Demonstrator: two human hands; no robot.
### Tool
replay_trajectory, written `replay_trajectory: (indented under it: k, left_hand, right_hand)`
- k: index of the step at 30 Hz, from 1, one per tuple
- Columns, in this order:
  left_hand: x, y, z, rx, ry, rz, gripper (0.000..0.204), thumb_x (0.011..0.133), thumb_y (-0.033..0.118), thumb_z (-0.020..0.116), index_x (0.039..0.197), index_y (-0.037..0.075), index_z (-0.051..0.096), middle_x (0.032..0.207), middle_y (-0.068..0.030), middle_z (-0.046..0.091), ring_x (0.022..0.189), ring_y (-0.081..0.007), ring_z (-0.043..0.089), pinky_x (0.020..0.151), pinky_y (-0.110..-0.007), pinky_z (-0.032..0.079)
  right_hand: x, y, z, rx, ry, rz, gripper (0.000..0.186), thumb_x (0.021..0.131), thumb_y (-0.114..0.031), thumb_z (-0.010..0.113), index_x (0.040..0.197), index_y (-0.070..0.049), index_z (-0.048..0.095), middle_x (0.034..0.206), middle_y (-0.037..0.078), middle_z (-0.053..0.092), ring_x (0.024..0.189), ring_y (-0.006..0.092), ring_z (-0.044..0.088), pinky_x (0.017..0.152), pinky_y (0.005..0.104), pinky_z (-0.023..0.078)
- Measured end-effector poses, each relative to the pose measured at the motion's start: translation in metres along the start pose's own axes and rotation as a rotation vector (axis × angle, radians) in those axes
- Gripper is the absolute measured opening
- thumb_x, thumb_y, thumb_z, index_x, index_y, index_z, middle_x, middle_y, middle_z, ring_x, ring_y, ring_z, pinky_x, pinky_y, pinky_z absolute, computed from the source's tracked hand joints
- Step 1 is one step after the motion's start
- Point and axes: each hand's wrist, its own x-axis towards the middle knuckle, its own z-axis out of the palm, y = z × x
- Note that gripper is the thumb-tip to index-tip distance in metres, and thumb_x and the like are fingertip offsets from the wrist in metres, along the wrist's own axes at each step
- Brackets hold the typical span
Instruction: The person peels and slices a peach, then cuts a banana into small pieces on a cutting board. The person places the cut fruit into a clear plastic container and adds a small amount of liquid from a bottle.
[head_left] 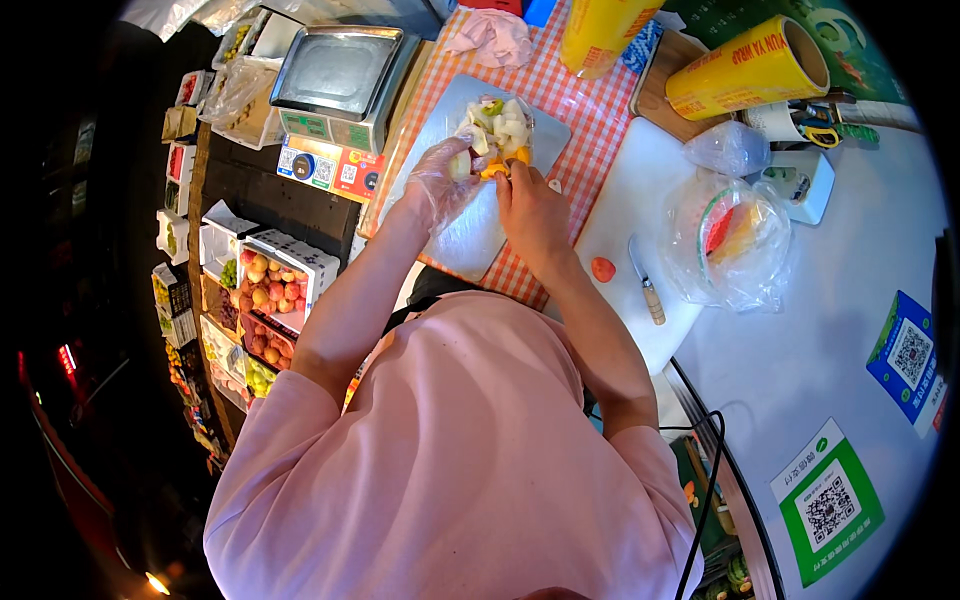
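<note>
My left hand (445, 180), in a thin clear plastic glove, rests against the near left side of a clear box of cut fruit (497, 128) with pale, green and orange pieces. My bare right hand (532, 210) touches the box's near edge at the orange pieces. The box sits on a grey cutting board (455, 235) over a red-and-white checked cloth (585, 110). Whether either hand grips a piece of fruit is not visible.
A small knife (645, 285) and a red fruit scrap (603, 269) lie on a white board at right, beside a plastic bag holding cut watermelon (730, 240). Yellow cling-film rolls (745, 68) stand behind. A metal scale (340, 75) sits at left, with fruit crates (270, 290) below.
</note>
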Motion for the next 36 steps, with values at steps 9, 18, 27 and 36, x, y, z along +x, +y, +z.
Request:
replay_trajectory:
  k: [9,18,27,36]
  left_hand:
    - [-0.004,-0.012,-0.040,-0.185,-0.083,-0.097,0.034,0.100,0.029,0.062,0.125,0.006,0.059,0.104,-0.0084,0.065,0.078,-0.0148,0.061,0.064,-0.024,0.057]
    - [-0.043,-0.024,-0.061,-0.408,0.045,-0.117,0.026,0.097,0.020,0.062,0.117,0.004,0.062,0.099,-0.0106,0.061,0.080,-0.0194,0.060,0.068,-0.027,0.056]
    - [-0.075,-0.053,-0.067,-0.264,0.109,-0.058,0.026,0.097,0.018,0.061,0.117,0.002,0.061,0.098,-0.0091,0.061,0.084,-0.0184,0.059,0.073,-0.027,0.054]
    - [-0.078,-0.060,-0.095,-0.121,0.084,0.027,0.021,0.098,0.016,0.058,0.110,-0.001,0.061,0.090,-0.0083,0.061,0.073,-0.0153,0.055,0.065,-0.024,0.048]
  right_hand:
    - [-0.005,-0.013,-0.004,-0.167,0.044,-0.242,0.023,0.090,-0.021,0.071,0.109,-0.009,0.064,0.080,0.006,0.062,0.063,0.0218,0.066,0.051,0.0338,0.053]
    - [-0.038,-0.015,0.008,-0.218,-0.070,-0.267,0.025,0.088,-0.015,0.070,0.110,-0.009,0.062,0.079,0.007,0.061,0.065,0.0234,0.067,0.053,0.0348,0.054]
    - [-0.056,-0.027,0.015,-0.132,-0.161,-0.280,0.034,0.087,-0.010,0.064,0.120,-0.005,0.058,0.083,0.012,0.062,0.068,0.0283,0.068,0.057,0.0399,0.057]
    - [-0.084,-0.011,0.035,-0.111,-0.239,-0.102,0.024,0.096,-0.017,0.058,0.113,-0.001,0.063,0.086,0.020,0.067,0.072,0.0362,0.069,0.064,0.0449,0.056]
